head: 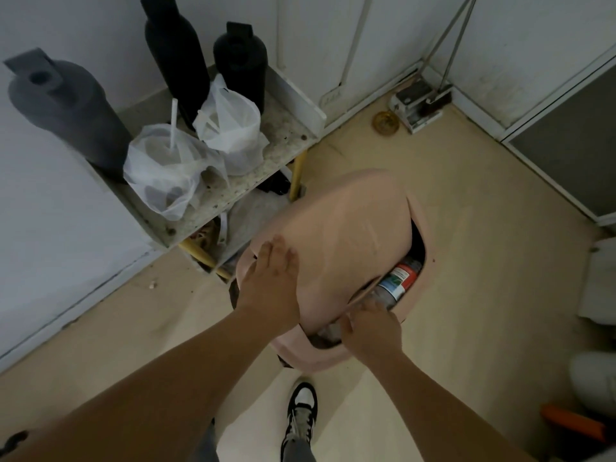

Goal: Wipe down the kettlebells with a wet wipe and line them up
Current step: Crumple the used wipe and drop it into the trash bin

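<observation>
No kettlebell and no wet wipe show in the head view. A pink bin with a swing lid stands on the floor in front of me. My left hand lies flat and open on the lid's left side, and the lid is tilted. My right hand is at the gap on the lid's near right edge. Its fingers curl down into the opening, and what they hold, if anything, is hidden. A plastic bottle with a red and white label lies among the rubbish inside the gap.
A low speckled shelf stands left of the bin with two bagged cups and tall dark bottle shapes. My shoe is below the bin. White objects and an orange item sit at the right edge.
</observation>
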The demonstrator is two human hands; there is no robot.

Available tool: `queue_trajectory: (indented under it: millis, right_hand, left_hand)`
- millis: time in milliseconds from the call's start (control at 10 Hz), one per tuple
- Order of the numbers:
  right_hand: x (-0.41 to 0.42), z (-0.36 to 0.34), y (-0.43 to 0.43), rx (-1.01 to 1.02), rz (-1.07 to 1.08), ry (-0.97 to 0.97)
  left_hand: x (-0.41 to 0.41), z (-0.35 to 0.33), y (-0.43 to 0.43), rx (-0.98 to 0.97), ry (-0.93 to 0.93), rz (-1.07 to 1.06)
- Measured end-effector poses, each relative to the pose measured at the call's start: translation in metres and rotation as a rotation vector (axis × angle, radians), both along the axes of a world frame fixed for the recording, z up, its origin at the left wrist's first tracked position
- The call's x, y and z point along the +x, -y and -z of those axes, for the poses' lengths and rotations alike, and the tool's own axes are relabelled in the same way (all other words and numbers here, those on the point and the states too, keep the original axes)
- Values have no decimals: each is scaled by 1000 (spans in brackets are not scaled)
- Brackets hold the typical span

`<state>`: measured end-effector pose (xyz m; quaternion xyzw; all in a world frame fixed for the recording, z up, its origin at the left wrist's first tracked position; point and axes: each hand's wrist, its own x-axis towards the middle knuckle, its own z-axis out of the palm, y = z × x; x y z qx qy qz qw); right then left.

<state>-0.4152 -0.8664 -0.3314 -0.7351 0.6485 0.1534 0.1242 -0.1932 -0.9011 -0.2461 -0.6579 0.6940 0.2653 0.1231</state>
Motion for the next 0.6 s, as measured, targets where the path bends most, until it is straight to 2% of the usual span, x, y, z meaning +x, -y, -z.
queue_trajectory:
  millis: [100, 300, 400, 500, 600]
  right_hand:
    - [-10, 15, 9, 192, 24, -121]
    - [-23, 35, 41, 479, -55, -158]
    - [-23, 25, 44, 262, 45, -70]
    - [-29, -2, 29, 53, -2, -84]
    - [-27, -25, 16, 83, 152, 22]
  left_hand:
    - [3, 1, -1, -1, -3, 8]
    - [4, 11, 1, 25, -11, -20]
    - [4, 15, 6, 20, 6, -12]
    - [-4, 13, -2, 2, 45, -3]
    - [-11, -3, -5, 44, 47, -18]
